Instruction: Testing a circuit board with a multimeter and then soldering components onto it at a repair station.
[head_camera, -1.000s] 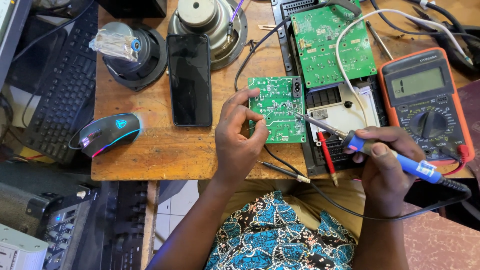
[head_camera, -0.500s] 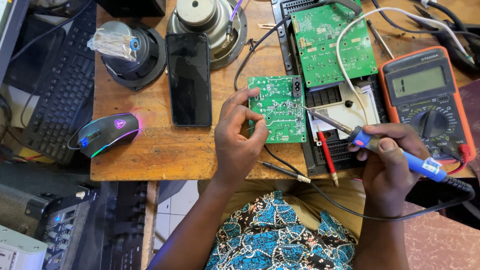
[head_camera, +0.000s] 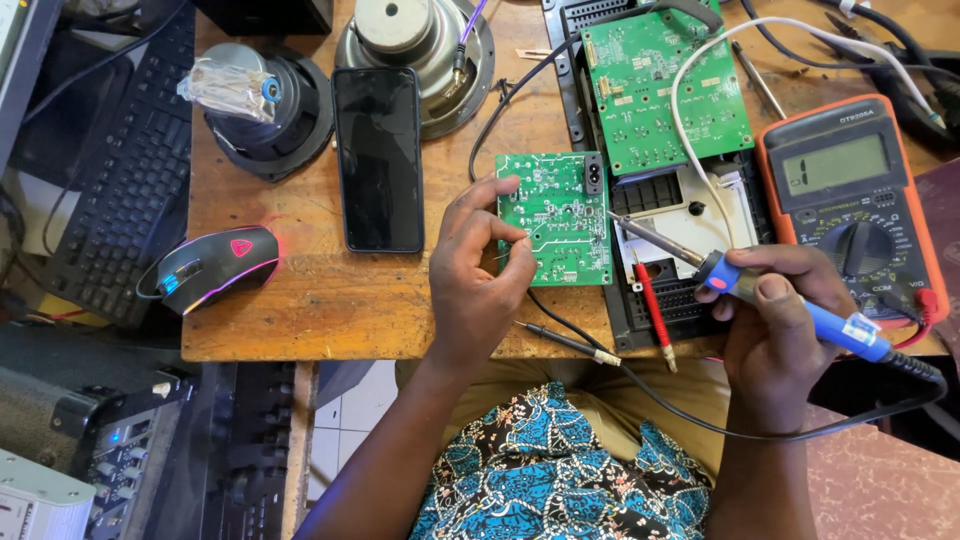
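My left hand (head_camera: 475, 275) rests on the wooden table (head_camera: 330, 300) and pinches the left edge of a small green circuit board (head_camera: 556, 215); a thin wire shows at its fingertips. My right hand (head_camera: 780, 330) grips a blue-handled soldering iron (head_camera: 790, 300). The iron's metal tip touches the right edge of the small board. A larger green circuit board (head_camera: 665, 85) lies farther back on a black and white device (head_camera: 680, 215).
An orange multimeter (head_camera: 850, 195) sits at right, its red probe (head_camera: 652, 305) and black probe (head_camera: 565, 342) near the front edge. A black phone (head_camera: 378, 155), two speaker drivers (head_camera: 265, 110), a lit mouse (head_camera: 215, 265) and a keyboard (head_camera: 120, 170) lie to the left.
The soldering iron's tip has moved up and left to the small board's right edge. My left hand stays on the board.
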